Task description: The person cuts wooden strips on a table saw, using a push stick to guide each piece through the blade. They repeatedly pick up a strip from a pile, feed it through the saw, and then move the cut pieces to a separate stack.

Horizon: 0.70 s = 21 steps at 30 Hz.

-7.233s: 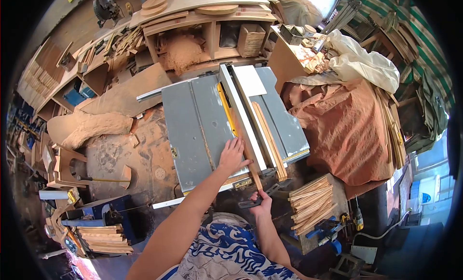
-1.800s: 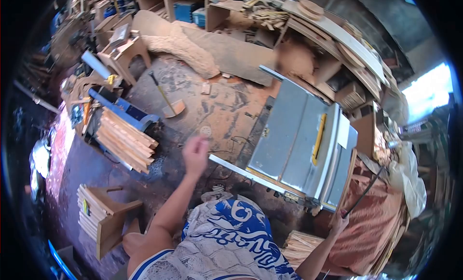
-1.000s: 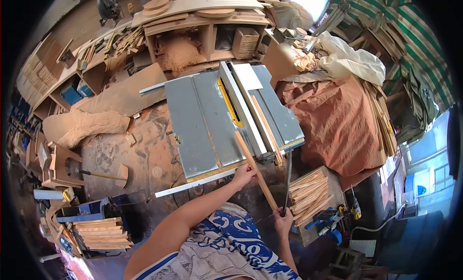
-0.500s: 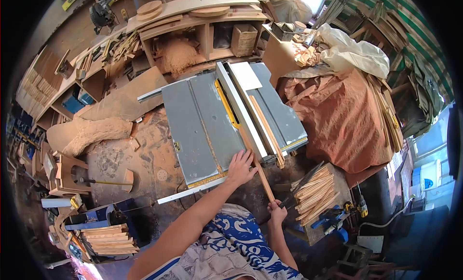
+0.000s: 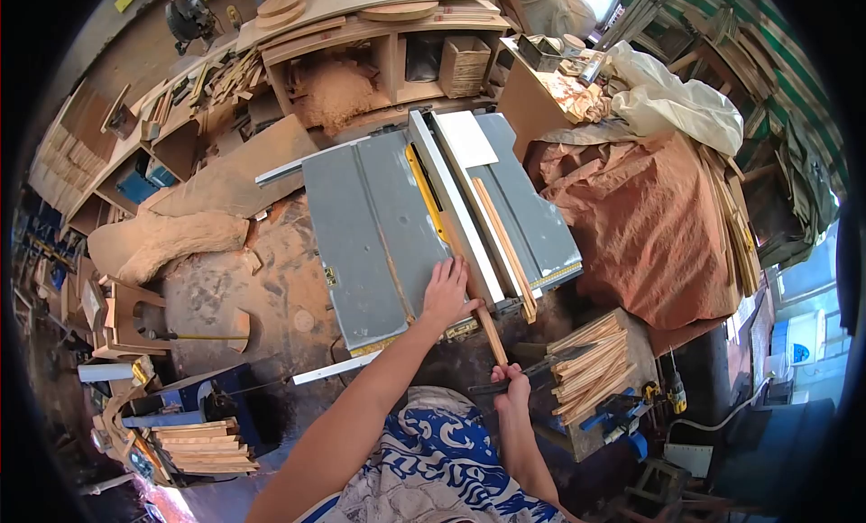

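A long wooden strip lies along the fence of the grey table saw. Its far end is beside the yellow blade insert. My left hand rests on the strip at the saw's near edge, fingers stretched forward and thumb across the wood. Below the table edge, my right hand is closed around the strip's near end. A dark slim bar passes right at that hand. Past the fence, thin wooden strips and a white board lie on the saw table.
Right of me, a stack of cut strips sits on a small stand, with a drill beside it. A dusty reddish cover drapes a bulky thing. More strips are stacked at lower left. Sawdust fills a shelf compartment behind.
The wooden strip has slid forward along the fence. My right hand has moved slightly up and left with its near end. My left hand has shifted a little forward on it.
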### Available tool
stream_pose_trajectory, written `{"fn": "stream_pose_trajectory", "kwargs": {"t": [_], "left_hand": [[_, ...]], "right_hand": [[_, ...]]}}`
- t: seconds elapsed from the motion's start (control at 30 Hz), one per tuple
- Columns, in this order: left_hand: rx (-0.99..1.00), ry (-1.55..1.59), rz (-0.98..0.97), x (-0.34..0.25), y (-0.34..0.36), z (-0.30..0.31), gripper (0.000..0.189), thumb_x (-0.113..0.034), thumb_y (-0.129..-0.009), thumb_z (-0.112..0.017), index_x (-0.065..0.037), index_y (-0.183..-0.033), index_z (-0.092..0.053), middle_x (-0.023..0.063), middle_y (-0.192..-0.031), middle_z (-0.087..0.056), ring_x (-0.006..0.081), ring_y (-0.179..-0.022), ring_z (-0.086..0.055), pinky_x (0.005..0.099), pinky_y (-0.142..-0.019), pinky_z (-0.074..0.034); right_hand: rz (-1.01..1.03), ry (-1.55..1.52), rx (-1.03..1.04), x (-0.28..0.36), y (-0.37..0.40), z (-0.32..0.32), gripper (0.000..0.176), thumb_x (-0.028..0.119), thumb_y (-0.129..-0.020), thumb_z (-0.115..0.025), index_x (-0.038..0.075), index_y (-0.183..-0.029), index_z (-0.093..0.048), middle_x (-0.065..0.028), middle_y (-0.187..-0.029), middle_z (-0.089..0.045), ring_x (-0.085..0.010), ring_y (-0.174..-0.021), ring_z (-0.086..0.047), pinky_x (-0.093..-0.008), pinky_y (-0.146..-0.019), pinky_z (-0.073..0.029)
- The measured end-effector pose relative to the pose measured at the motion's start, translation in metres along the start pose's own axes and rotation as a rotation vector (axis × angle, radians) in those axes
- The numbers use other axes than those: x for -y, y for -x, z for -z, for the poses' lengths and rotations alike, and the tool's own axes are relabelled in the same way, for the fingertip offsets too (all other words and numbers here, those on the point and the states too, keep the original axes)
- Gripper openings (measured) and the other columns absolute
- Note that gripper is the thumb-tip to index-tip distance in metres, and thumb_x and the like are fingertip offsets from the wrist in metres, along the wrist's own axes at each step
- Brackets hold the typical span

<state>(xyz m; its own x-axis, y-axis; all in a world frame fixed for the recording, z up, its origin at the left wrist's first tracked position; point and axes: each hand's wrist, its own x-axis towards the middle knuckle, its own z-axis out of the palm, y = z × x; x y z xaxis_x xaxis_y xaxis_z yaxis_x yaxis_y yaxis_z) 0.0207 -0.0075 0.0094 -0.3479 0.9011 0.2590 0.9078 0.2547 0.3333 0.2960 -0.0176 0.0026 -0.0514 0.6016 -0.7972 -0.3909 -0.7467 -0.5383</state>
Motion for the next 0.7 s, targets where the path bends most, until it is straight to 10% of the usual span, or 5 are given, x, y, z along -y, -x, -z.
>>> {"fn": "stream_pose_trajectory", "kwargs": {"t": [0.33, 0.7], "left_hand": [[0.092, -0.051, -0.003, -0.002, -0.004, 0.008, 0.108, -0.073, -0.081, -0.069, 0.010, -0.148, -0.050, 0.0250, -0.155, -0.050, 0.0377, -0.149, -0.037, 0.0555, -0.126, -0.025], [0.135, -0.100, 0.023, 0.033, -0.033, -0.003, 0.116, -0.079, -0.079, -0.067, 0.008, -0.153, -0.047, 0.0210, -0.159, -0.047, 0.0337, -0.152, -0.034, 0.0530, -0.128, -0.022]], "right_hand": [[-0.008, -0.036, -0.051, 0.002, 0.013, -0.001, 0.021, -0.002, -0.101, -0.056, 0.011, -0.116, -0.050, -0.0176, -0.118, -0.068, -0.0331, -0.107, -0.071, -0.0459, -0.095, -0.060], [-0.107, -0.045, 0.091, 0.007, 0.008, -0.039, 0.019, -0.002, -0.102, -0.057, 0.017, -0.103, -0.053, -0.0118, -0.110, -0.069, -0.0247, -0.090, -0.070, -0.0419, -0.088, -0.060]]}}
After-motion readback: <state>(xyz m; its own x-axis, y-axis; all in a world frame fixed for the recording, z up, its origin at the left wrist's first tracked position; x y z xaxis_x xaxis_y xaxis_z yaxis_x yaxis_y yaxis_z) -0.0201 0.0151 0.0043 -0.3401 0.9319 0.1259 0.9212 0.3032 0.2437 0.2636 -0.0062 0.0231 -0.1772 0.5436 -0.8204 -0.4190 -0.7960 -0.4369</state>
